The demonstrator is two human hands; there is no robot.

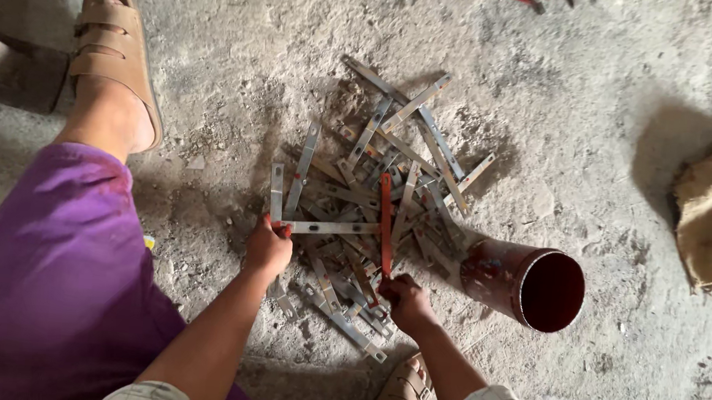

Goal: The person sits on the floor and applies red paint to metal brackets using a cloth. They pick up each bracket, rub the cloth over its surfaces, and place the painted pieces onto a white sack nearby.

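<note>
Both bare forearms reach down and forward from checked sleeves, converging slightly toward the front. The left hand (268,246) is curled into a loose fist, knuckles up, fingers folded under and the thumb pressed against them at the front. The right hand (404,299) is likewise closed, its fingers bunched together and pinching just ahead of the knuckles, wrist bent a little inward.

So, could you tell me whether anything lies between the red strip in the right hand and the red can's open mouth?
Nothing visible blocks it. The right hand grips the red strip at its lower end; only bare concrete floor separates it from the red can, lying on its side.
</note>
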